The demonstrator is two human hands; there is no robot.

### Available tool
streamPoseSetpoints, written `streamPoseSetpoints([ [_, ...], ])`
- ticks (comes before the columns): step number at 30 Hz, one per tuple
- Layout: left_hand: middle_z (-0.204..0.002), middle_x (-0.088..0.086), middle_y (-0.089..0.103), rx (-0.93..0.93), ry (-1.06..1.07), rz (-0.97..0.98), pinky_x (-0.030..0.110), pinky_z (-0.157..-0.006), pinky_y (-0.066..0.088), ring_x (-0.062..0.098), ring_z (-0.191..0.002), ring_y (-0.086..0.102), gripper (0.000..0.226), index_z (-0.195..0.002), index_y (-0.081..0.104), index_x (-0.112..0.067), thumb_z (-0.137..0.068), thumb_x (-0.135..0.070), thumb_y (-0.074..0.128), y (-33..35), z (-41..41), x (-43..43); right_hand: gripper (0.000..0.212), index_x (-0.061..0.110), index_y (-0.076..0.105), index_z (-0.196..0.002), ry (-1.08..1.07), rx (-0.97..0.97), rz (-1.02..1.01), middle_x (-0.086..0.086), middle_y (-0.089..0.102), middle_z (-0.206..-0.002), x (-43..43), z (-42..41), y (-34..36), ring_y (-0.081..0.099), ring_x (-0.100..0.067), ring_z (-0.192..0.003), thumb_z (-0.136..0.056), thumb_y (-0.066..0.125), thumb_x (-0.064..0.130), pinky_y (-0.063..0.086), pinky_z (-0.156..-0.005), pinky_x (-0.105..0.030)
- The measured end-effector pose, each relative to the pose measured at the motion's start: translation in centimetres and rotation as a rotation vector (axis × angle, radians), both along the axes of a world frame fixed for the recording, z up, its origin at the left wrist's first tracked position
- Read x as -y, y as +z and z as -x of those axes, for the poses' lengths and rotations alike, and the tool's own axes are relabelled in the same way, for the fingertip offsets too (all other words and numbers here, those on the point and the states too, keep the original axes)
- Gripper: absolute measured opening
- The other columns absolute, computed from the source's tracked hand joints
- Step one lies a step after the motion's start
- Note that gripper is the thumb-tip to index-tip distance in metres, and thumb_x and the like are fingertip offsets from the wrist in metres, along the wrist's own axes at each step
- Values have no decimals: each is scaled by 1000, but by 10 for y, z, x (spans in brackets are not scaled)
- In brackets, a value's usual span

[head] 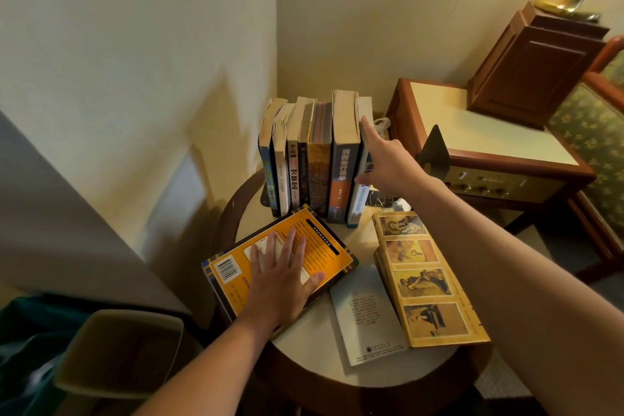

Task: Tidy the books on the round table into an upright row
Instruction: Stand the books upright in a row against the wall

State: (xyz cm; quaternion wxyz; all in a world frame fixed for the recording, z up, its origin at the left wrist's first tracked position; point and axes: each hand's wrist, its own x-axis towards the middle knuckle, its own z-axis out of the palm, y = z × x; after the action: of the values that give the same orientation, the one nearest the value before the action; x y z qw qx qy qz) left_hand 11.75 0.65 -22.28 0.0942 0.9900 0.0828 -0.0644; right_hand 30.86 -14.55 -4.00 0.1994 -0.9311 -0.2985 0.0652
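Observation:
Several books stand upright in a row [314, 159] at the back of the round table [310, 341]. My right hand [388, 159] presses with straight fingers against the rightmost white and blue book [363, 179] of the row. An orange book [280, 260] lies flat at the table's left front, back cover up, and my left hand [283, 284] rests flat on it with fingers spread. To the right lies a yellow book with pictures [429, 280], and partly under it a thin white book [366, 314].
A dark metal bookend [435, 152] stands right of the row. A wooden side table [486, 132] with a brown box and a brass lamp base stands at the right. Walls form a corner behind the row. A chair back [118, 351] is at the lower left.

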Motion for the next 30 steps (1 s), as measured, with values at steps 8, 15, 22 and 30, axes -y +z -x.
streamPoseSetpoints([
  [8,-166,1,-24,-28,-7,-17,58,-118,-15,34,-150,-26,104,-157,-18,-27,-70,-81,-28,2,1,0,117,31,-12,-160,-46,0,-63,-21,61,-133,2,3,-5,68,-28,-101,-86,78,13,57,-84,-45],
  [15,-156,-6,-42,-152,31,48,55,-117,-23,27,-142,-42,81,-152,-28,-32,-93,-76,7,13,-5,0,108,43,-20,-155,-134,-97,-212,-9,51,-150,60,48,-35,69,-20,-105,-93,68,43,51,-97,-38],
  [22,-163,-3,-30,-130,17,57,54,-119,-21,28,-146,-35,84,-155,-15,-42,-77,-73,-17,18,15,14,74,28,27,-157,-317,-131,-53,1,52,-147,156,131,-88,48,-12,-126,-95,64,44,38,-104,-31],
  [30,-168,-12,-5,-40,-100,304,45,-123,-7,18,-155,-7,75,-156,-9,-48,-102,-47,45,43,43,113,84,36,16,-159,-537,-151,149,-5,11,-168,188,152,-126,31,-33,-141,-90,42,76,37,-114,-47],
])
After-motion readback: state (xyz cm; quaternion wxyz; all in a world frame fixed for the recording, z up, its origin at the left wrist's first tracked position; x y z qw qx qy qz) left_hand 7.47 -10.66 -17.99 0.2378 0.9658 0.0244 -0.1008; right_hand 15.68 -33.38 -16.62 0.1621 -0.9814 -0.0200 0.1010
